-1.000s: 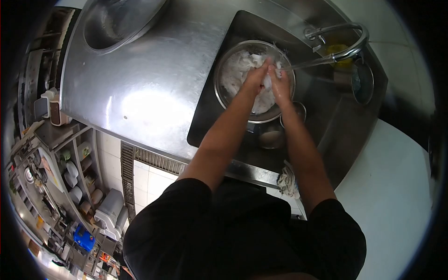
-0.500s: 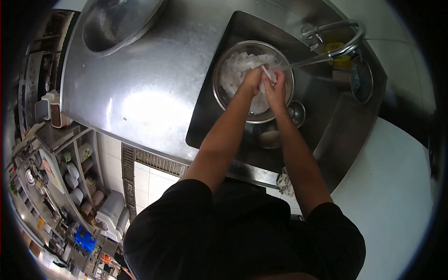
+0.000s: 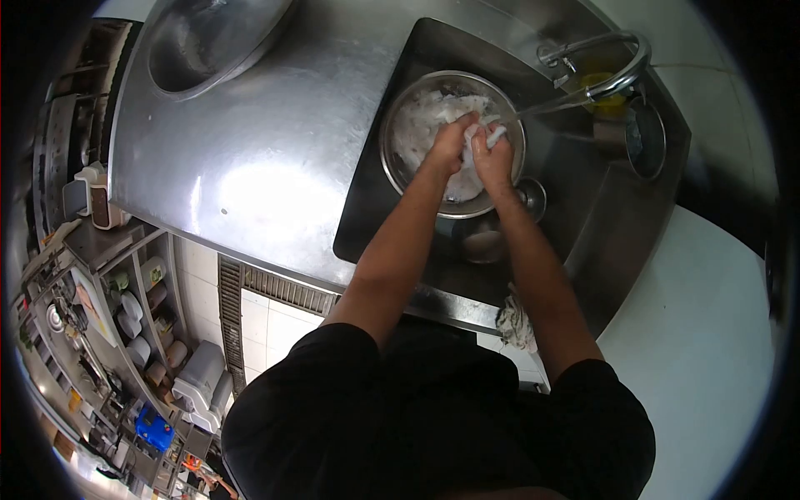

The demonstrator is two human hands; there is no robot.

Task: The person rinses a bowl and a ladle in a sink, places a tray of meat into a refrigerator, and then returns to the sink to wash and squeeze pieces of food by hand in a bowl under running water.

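Both hands are together over a round metal bowl (image 3: 386,167) standing in the sink (image 3: 367,221). Soft white pieces (image 3: 417,125) lie in cloudy water inside it. My right hand (image 3: 495,160) is closed around a limp white piece (image 3: 497,136), which pokes out above the thumb. Against it, my left hand (image 3: 450,146) is curled with its fingers on the same white stuff; its fingertips are partly hidden. From the faucet (image 3: 640,62) a thin stream of water (image 3: 550,108) runs to the bowl beside the right hand.
A smaller metal bowl (image 3: 533,198) and another dish (image 3: 483,243) sit in the sink below the big bowl. A round strainer (image 3: 646,142) is at the right. A rag (image 3: 517,323) hangs on the front edge. One large metal basin (image 3: 208,50) stands on the counter (image 3: 275,125).
My right hand has turned and closed more tightly round the white piece, with more of it showing at the top. My left hand stays beside it.
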